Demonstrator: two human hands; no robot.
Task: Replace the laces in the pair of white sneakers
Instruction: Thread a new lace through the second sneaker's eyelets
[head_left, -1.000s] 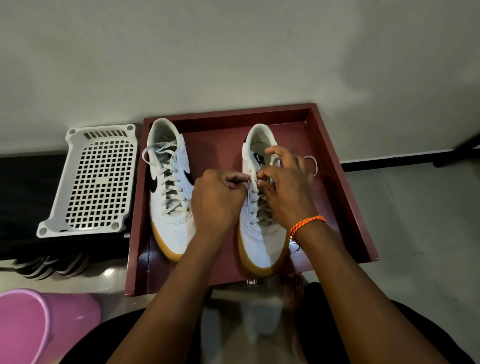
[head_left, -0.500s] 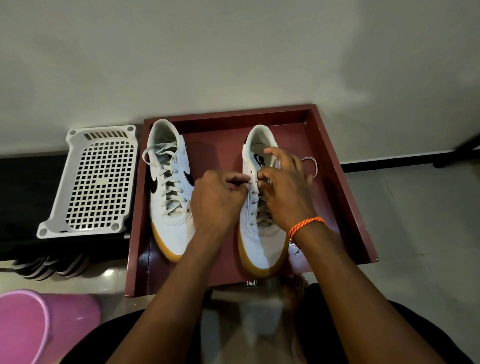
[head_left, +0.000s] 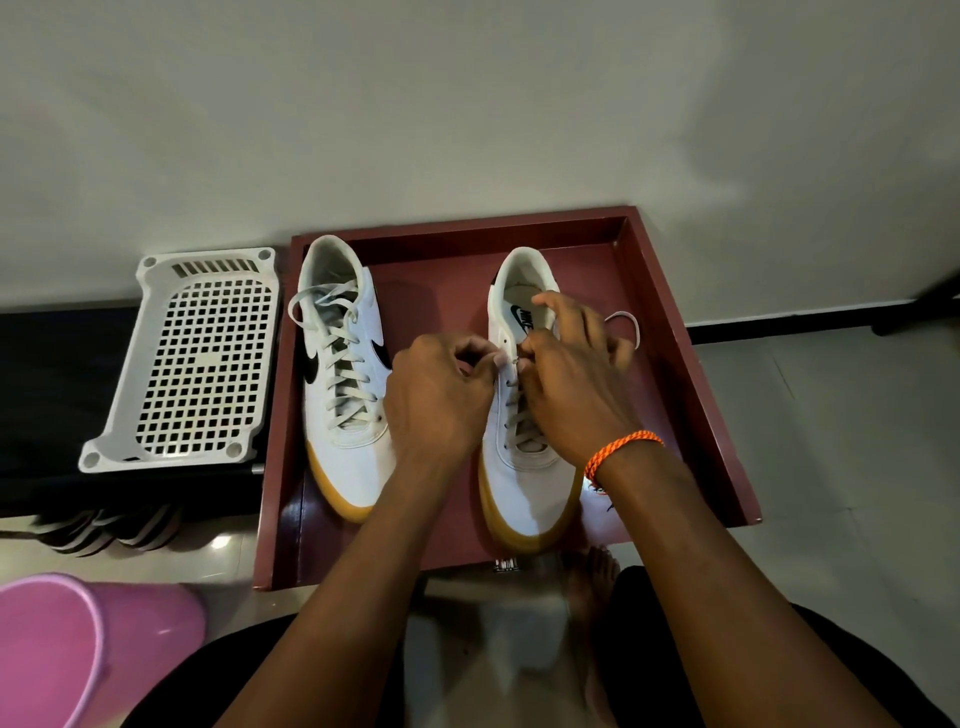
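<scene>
Two white sneakers with yellow soles stand toes toward me in a dark red wooden tray (head_left: 691, 374). The left sneaker (head_left: 340, 374) is fully laced with a pale grey lace. Over the right sneaker (head_left: 519, 478) both hands meet at its upper eyelets. My left hand (head_left: 439, 400) pinches the lace at the shoe's left edge. My right hand (head_left: 569, 379) pinches the lace (head_left: 626, 327) beside it; a loose loop of this lace trails out to the right of the shoe. The fingertips hide the eyelet itself.
A white perforated plastic shelf panel (head_left: 200, 358) lies left of the tray on a black surface. A pink bucket (head_left: 67, 649) stands at the bottom left. Striped sandals (head_left: 104, 525) sit under the black surface. A wall rises close behind the tray; tiled floor lies to the right.
Both hands have stayed at the right sneaker's upper eyelets, with only slight finger shifts. The sneakers and tray have not moved.
</scene>
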